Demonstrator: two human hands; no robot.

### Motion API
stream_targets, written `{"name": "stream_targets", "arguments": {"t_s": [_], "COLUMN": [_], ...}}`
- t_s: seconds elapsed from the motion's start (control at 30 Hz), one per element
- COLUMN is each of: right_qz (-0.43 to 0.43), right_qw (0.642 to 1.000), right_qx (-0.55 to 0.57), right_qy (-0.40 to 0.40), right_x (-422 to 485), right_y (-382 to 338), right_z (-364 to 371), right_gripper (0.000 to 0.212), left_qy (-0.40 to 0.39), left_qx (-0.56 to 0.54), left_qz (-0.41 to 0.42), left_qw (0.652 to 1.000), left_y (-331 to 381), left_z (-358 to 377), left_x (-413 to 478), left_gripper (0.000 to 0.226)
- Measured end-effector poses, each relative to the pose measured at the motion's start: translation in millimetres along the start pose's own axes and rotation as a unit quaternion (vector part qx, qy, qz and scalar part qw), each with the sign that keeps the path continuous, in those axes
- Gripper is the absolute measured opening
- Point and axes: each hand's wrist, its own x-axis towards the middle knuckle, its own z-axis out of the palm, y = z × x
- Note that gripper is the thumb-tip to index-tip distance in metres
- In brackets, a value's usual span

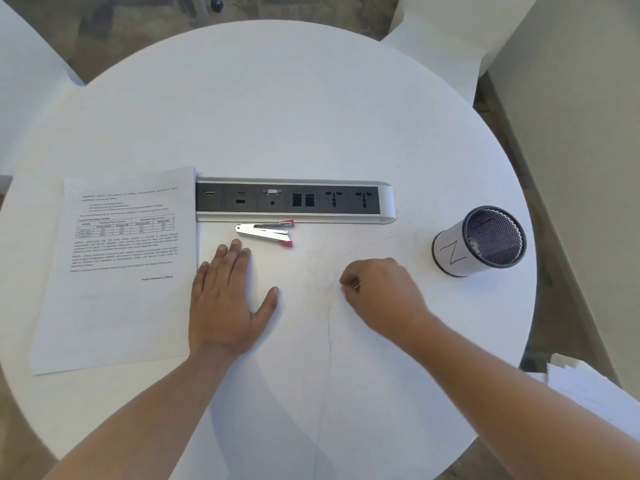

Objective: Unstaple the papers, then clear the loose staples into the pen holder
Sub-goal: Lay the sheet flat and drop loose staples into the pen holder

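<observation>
A stack of printed papers (pixel 128 268) lies at the left of the round white table (pixel 311 109). My left hand (pixel 227 299) rests flat and open on the table just right of the papers. My right hand (pixel 377 292) is curled at the table's middle, fingertips pinched on a small thin staple (pixel 357 287). A silver stapler with red tips (pixel 268 232) lies open just beyond my left hand. The black mesh pen holder (pixel 479 240), wrapped in a white label, stands at the right, apart from my right hand.
A socket strip (pixel 294 202) with ports and outlets is set in the table behind the stapler. More white sheets (pixel 588 386) lie off the table at the lower right. White chairs stand around the table.
</observation>
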Motion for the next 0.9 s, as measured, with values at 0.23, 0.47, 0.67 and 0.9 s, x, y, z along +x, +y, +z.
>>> {"name": "stream_targets", "arguments": {"t_s": [0.23, 0.47, 0.67, 0.9], "right_qz": [-0.029, -0.011, 0.004, 0.101], "right_qw": [0.994, 0.991, 0.994, 0.983], "right_qx": [-0.106, -0.134, -0.108, 0.13], "right_qy": [0.001, -0.021, -0.017, 0.083], "right_x": [16, 24, 20, 11], "right_y": [-11, -22, -25, -10], "right_z": [25, 26, 32, -8], "right_gripper": [0.014, 0.012, 0.028, 0.011], "left_qy": [-0.002, 0.003, 0.002, 0.009], "left_qx": [0.003, -0.003, -0.001, -0.004], "left_qz": [-0.001, -0.001, -0.001, 0.003], "left_qw": [1.0, 1.0, 1.0, 1.0], "left_y": [0, -1, -1, -2], "left_z": [0, 0, 0, 2], "left_x": [1, 0, 0, 0], "left_gripper": [0.081, 0.081, 0.08, 0.08]}}
